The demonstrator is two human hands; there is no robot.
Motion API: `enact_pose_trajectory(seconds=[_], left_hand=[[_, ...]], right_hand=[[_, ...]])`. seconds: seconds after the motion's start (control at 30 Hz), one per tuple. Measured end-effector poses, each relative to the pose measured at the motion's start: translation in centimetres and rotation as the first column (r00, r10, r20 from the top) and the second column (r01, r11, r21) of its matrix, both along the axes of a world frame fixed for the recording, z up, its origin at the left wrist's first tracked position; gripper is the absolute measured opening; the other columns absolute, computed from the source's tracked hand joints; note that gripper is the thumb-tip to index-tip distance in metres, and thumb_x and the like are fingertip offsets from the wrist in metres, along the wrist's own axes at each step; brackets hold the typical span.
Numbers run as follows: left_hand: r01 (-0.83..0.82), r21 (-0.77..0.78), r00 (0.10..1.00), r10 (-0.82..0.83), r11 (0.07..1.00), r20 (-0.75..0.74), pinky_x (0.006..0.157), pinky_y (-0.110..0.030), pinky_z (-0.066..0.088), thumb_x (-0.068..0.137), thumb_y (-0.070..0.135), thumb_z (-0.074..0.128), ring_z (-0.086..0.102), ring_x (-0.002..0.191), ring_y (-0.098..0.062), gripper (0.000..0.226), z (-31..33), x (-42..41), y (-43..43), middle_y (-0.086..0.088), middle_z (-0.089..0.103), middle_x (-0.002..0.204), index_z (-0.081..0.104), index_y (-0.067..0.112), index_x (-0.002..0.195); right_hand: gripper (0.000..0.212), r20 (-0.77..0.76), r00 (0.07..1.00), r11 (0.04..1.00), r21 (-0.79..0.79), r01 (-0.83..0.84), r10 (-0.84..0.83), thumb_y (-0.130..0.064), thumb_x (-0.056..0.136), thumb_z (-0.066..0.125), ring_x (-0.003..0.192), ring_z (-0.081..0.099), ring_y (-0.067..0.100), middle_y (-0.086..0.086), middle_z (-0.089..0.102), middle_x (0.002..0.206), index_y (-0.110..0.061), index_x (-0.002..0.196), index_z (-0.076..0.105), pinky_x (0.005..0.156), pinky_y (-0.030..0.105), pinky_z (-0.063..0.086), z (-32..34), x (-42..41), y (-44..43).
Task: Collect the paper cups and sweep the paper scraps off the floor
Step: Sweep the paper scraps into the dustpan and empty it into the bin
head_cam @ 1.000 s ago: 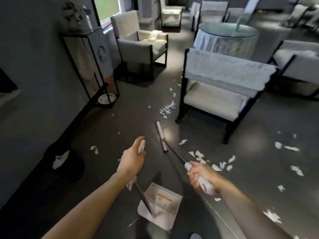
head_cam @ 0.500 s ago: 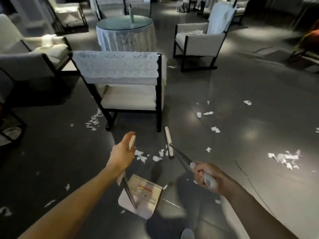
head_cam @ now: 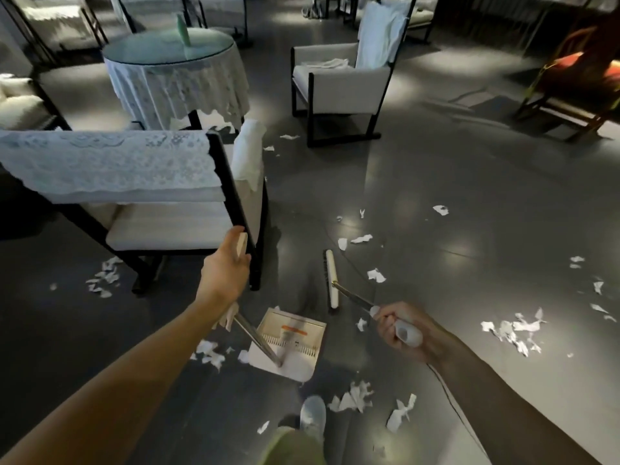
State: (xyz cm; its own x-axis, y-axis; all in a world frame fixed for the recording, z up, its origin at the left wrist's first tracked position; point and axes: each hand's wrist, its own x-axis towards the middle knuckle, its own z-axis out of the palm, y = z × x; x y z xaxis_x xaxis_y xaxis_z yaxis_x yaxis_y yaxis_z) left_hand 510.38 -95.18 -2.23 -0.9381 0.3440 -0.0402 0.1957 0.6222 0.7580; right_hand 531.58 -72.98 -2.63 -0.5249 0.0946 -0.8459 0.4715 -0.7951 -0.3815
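Stepped forward: dustpan (head_cam: 295, 347) now past nearest paper scraps (head_cam: 209, 352). My left hand (head_cam: 224, 273) wraps its handle, right hand (head_cam: 399, 327) wraps grip of broom (head_cam: 331, 280). Scraps feather-light, flutter easily; I'd sweep low, gently.

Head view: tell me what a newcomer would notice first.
White paper scraps litter the dark floor, thickest at the right and along the bottom. In the middle, the left hand grips the handle of a dustpan and the right hand grips a broom. A lace-draped chair stands at the left.
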Motion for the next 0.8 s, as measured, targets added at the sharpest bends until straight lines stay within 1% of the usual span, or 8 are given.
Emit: enact_pose_trajectory(seconds=[0.1,0.2,0.3,0.47,0.53,0.63,0.7,0.8], left_hand=[[0.032,0.021,0.999,-0.033,0.999,0.021,0.040,-0.025,0.043,0.097,0.022,0.046,0.060,0.063,-0.025,0.044,-0.4,-3.7,6.3,-0.011,0.060,0.088,0.031,0.047,0.130],[0.068,0.029,0.997,-0.069,0.997,0.036,0.050,-0.032,0.050,0.096,0.022,0.045,0.061,0.071,-0.035,0.045,-0.3,-7.8,12.7,-0.019,0.061,0.095,0.029,0.049,0.128],[0.058,0.002,0.998,-0.058,0.998,0.018,0.055,-0.035,0.053,0.095,0.020,0.048,0.062,0.070,-0.031,0.048,0.2,-11.7,19.0,-0.017,0.063,0.098,0.032,0.046,0.132],[0.024,0.056,0.999,-0.026,0.998,0.029,0.039,-0.025,0.046,0.092,0.020,0.049,0.060,0.057,-0.021,0.047,0.9,-19.1,29.3,-0.010,0.060,0.097,0.034,0.053,0.122],[0.013,0.061,0.999,-0.015,0.998,0.035,0.037,-0.022,0.044,0.092,0.020,0.049,0.060,0.053,-0.019,0.048,0.5,-21.9,33.5,-0.005,0.058,0.098,0.035,0.056,0.121],[-0.032,0.063,0.998,0.029,0.998,0.049,0.038,-0.022,0.045,0.092,0.020,0.050,0.061,0.058,-0.021,0.051,-0.6,-26.3,40.4,0.001,0.054,0.095,0.035,0.061,0.118],[-0.092,0.057,0.995,0.089,0.994,0.044,0.037,-0.020,0.045,0.093,0.018,0.050,0.061,0.059,-0.020,0.054,-1.0,-29.3,45.4,0.005,0.052,0.092,0.033,0.060,0.123],[-0.164,0.050,0.986,0.162,0.985,0.040,0.037,-0.022,0.046,0.096,0.019,0.045,0.062,0.064,-0.020,0.049,-0.7,-33.3,52.3,0.003,0.053,0.091,0.031,0.055,0.126]], right_hand=[[0.023,-0.013,1.000,1.000,-0.021,0.013,-0.013,0.001,0.093,0.041,0.026,0.040,0.003,-0.002,0.041,0.041,-0.011,0.074,0.042,0.027,0.011,0.033,-0.2,-3.9,5.8],[0.019,-0.057,0.998,1.000,-0.026,0.014,-0.015,0.002,0.093,0.041,0.028,0.042,0.003,-0.003,0.042,0.043,-0.010,0.078,0.045,0.027,0.012,0.034,0.0,-7.9,11.4],[0.022,-0.073,0.997,0.999,-0.044,-0.012,0.009,0.003,0.092,0.038,0.028,0.042,0.003,-0.003,0.042,0.042,-0.013,0.079,0.045,0.027,0.012,0.035,0.3,-12.0,17.1],[0.026,-0.095,0.995,0.999,-0.045,-0.024,0.019,0.002,0.094,0.035,0.027,0.041,0.002,-0.003,0.040,0.042,-0.014,0.076,0.042,0.027,0.011,0.034,0.6,-19.8,27.6],[0.028,-0.087,0.995,0.998,-0.029,-0.052,0.049,0.002,0.095,0.034,0.027,0.040,0.002,-0.003,0.040,0.041,-0.015,0.073,0.040,0.026,0.011,0.032,0.3,-23.4,32.2],[0.029,-0.088,0.986,0.990,0.019,-0.140,0.141,0.004,0.094,0.034,0.027,0.039,0.002,-0.002,0.039,0.041,-0.016,0.073,0.039,0.026,0.011,0.031,-0.5,-28.8,40.0],[0.028,-0.086,0.976,0.979,0.045,-0.198,0.202,0.005,0.093,0.035,0.028,0.039,0.001,-0.002,0.039,0.044,-0.016,0.075,0.040,0.027,0.011,0.032,-0.5,-32.5,45.9],[0.030,-0.106,0.950,0.956,0.065,-0.287,0.292,0.004,0.094,0.035,0.029,0.039,0.000,-0.003,0.038,0.046,-0.019,0.075,0.040,0.026,0.011,0.031,0.3,-37.6,53.8]])
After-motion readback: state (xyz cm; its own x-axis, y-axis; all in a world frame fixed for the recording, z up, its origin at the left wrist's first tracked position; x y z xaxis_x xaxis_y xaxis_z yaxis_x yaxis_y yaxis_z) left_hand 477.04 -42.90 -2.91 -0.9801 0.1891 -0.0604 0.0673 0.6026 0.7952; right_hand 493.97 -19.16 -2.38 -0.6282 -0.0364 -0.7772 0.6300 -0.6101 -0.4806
